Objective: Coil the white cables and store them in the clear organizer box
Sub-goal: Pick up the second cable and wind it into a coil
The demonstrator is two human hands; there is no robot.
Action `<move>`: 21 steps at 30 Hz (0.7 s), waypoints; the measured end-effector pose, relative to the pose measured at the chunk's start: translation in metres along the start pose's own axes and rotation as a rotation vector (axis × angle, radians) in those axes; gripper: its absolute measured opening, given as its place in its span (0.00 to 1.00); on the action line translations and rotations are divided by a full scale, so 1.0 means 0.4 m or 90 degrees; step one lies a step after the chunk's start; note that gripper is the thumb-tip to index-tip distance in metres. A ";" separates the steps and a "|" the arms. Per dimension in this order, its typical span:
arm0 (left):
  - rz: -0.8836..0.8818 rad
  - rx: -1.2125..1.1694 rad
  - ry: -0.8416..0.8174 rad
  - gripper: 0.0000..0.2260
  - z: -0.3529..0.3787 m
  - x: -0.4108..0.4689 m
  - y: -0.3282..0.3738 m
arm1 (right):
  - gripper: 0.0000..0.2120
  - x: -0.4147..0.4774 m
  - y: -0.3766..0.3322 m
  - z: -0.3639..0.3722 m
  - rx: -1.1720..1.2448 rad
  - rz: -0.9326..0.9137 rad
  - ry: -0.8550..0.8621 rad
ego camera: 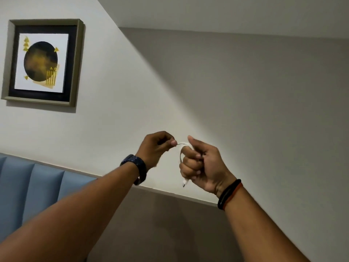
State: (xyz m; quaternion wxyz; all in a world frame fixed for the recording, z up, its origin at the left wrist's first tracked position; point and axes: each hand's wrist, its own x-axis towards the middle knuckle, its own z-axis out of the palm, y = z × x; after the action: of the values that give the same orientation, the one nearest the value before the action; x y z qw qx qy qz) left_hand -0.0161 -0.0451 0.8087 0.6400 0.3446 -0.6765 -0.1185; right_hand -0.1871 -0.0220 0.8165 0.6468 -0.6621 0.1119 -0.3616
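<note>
Both my hands are raised in front of a wall, holding one white cable [181,150]. My right hand [203,165] is closed in a fist with the cable looped around its fingers, and a white plug end [185,182] sticks out below the fist. My left hand [156,148] pinches the cable's other end between thumb and fingertip, just left of the right hand. The clear organizer box is out of view.
A framed picture [42,62] hangs on the white wall at upper left. A blue padded panel [32,183] runs along the lower left. A grey ledge [170,194] crosses behind my wrists. I wear a dark watch [137,167] on the left wrist and dark bands [229,193] on the right.
</note>
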 end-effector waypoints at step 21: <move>-0.174 -0.244 -0.054 0.07 0.116 -0.044 0.057 | 0.23 -0.030 0.001 -0.066 0.045 -0.195 0.152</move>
State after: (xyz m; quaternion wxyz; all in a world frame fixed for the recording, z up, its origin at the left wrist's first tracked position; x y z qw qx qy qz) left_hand -0.0682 -0.0303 0.8014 0.6424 0.3002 -0.6151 -0.3448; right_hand -0.2120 -0.0352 0.8095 0.5894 -0.6007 0.0729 -0.5352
